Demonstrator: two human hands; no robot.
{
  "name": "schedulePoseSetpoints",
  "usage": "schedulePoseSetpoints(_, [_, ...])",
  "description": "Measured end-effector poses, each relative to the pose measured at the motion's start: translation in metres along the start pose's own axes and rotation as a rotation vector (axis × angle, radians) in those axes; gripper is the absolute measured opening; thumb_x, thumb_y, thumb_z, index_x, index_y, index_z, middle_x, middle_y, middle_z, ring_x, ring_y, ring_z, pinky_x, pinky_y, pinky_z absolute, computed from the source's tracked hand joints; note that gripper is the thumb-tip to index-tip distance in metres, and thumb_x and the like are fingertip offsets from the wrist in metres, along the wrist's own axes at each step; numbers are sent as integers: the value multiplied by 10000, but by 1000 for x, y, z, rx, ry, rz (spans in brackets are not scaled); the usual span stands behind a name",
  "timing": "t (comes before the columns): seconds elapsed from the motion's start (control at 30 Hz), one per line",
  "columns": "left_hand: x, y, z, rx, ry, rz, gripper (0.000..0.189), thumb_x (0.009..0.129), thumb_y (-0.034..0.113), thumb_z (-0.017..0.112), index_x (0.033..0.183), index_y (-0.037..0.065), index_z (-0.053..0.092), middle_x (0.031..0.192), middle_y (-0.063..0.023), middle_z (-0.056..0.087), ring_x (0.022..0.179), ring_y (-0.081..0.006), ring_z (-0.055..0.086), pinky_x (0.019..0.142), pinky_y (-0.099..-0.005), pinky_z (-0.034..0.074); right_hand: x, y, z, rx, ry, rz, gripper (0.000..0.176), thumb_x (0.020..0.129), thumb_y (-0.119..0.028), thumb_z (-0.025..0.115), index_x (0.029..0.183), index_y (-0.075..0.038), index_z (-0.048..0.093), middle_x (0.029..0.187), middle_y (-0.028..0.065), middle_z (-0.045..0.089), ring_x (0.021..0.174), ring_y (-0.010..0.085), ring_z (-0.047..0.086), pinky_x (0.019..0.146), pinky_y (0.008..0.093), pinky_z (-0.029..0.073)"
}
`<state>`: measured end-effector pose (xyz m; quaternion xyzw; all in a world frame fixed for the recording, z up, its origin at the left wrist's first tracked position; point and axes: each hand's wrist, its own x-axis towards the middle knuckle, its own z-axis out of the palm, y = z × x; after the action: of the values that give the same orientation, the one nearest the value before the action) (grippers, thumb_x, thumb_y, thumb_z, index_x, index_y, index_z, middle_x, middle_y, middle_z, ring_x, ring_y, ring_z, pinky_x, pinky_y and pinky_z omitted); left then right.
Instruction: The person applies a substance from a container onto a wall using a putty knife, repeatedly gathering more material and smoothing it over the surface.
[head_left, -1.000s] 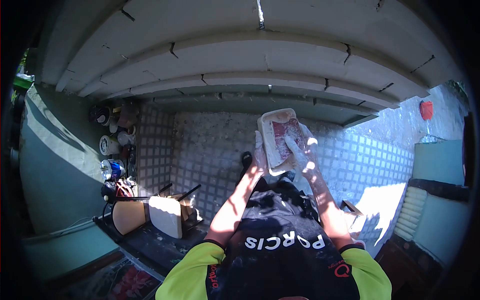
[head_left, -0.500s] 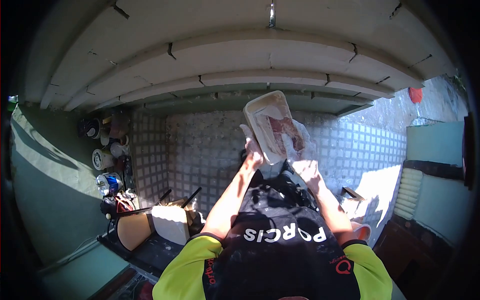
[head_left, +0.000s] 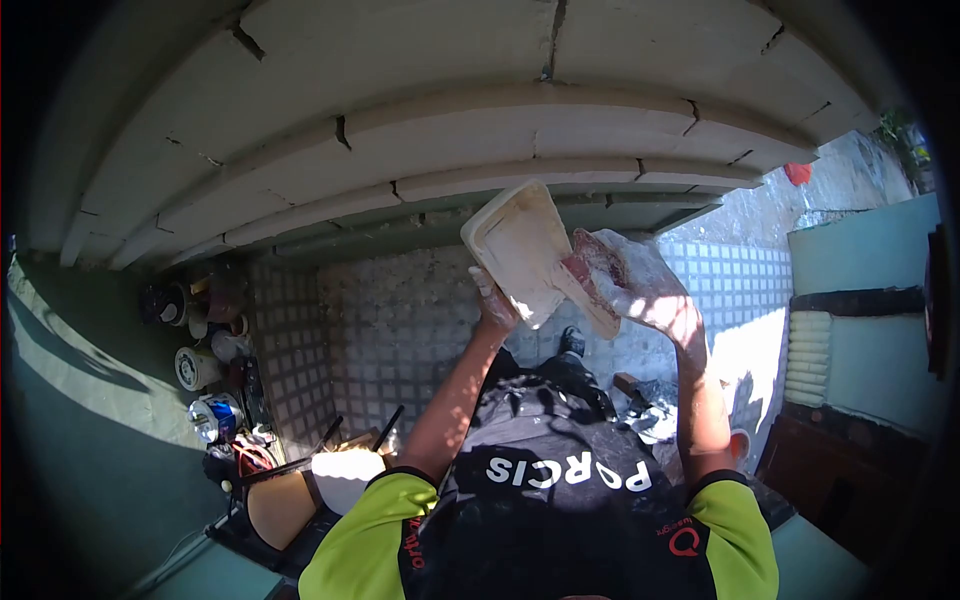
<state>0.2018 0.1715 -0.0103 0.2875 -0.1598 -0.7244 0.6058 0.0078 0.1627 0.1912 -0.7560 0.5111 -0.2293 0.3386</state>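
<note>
My left hand (head_left: 495, 303) grips the near left side of a pale, shallow plastic tub (head_left: 512, 243), tilted in front of me and smeared with whitish paste. My right hand (head_left: 645, 285), coated in white, is closed around a flat reddish-brown spreader-like tool (head_left: 580, 272), whose exact kind I cannot make out. A pale, paste-covered edge of it points down beside the tub's right side. Both are held up in front of my body, close under a wall of long pale boards (head_left: 430, 130).
Buckets (head_left: 197, 369) and other containers line the left wall. Chairs (head_left: 278, 508) stand at the lower left. A tiled floor (head_left: 400, 330) lies below, with an orange-rimmed bucket (head_left: 739, 445) by my right elbow. Right of me is a light green wall (head_left: 865, 255).
My right hand has drawn the reddish-brown tool out of the tub to the right. My left hand and the tub have shifted slightly left. The view has moved a little.
</note>
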Motion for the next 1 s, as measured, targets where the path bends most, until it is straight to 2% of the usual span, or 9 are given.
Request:
schedulePoseSetpoints(0.2, [2,4,4,38,-11,55,925,865,776,442,1477,90,339,1411,-105,481,1258,-276,524,1035,-451,462,9,0,18,-46,-54,40,462,795,-191,688,1201,17,615,887,233,670,802,402,656,751,431,529])
schedulePoseSetpoints(0.37, [9,-11,-14,35,-52,116,901,875,747,478,1451,64,361,1360,-110,511,1220,-259,542,1011,-435,475,-12,36,42,-514,26,-486,377,739,-36,695,1110,-92,667,1143,197,616,898,337,640,703,413,548])
schedulePoseSetpoints(0.43, [17,-21,-40,-102,-189,31,898,877,741,485,1444,54,367,1350,-111,514,1197,-256,550,1008,-424,473,-12,26,38,-597,157,-772,411,708,-29,698,1111,-107,673,1124,188,613,860,334,633,714,413,552])
schedulePoseSetpoints(0.47, [19,-27,-49,-106,-177,32,898,878,741,483,1441,51,370,1345,-111,517,1190,-253,551,1007,-419,472,-10,37,46,-514,192,-751,428,738,-81,707,1162,-62,651,1113,187,632,888,349,640,766,401,549])
schedulePoseSetpoints(0.53, [15,-18,-29,-49,-76,77,899,878,745,475,1434,45,376,1335,-110,521,1180,-246,552,1005,-411,470,2,11,35,-29,-5,-269,441,755,-138,708,1175,-30,632,1104,189,646,917,346,643,795,387,543])
schedulePoseSetpoints(0.63, [10,-2,3,17,44,149,905,873,759,459,1429,49,385,1333,-102,521,1191,-236,541,1010,-409,462,12,11,30,376,-112,5,551,794,-264,723,1236,33,585,1115,191,664,1000,276,648,882,351,514])
schedulePoseSetpoints(0.7, [9,-2,3,6,67,140,921,863,776,446,1435,57,383,1347,-94,512,1208,-234,529,1022,-412,451,11,15,36,417,-61,79,563,807,-247,744,1261,43,578,1134,189,662,1021,245,644,915,341,504])
schedulePoseSetpoints(0.73, [11,-5,-1,-9,70,119,934,855,788,437,1441,63,378,1359,-90,505,1218,-234,522,1032,-414,443,1,13,42,414,50,348,704,806,-243,807,1368,41,492,1263,144,607,1139,209,586,997,338,473])
schedulePoseSetpoints(1.0, [3,1,9,-72,109,23,916,880,810,276,1529,164,277,1509,-60,386,1357,-265,420,1107,-456,386,11,44,53,1191,98,253,583,857,-46,722,1377,31,469,1261,105,610,1110,158,622,928,290,533])
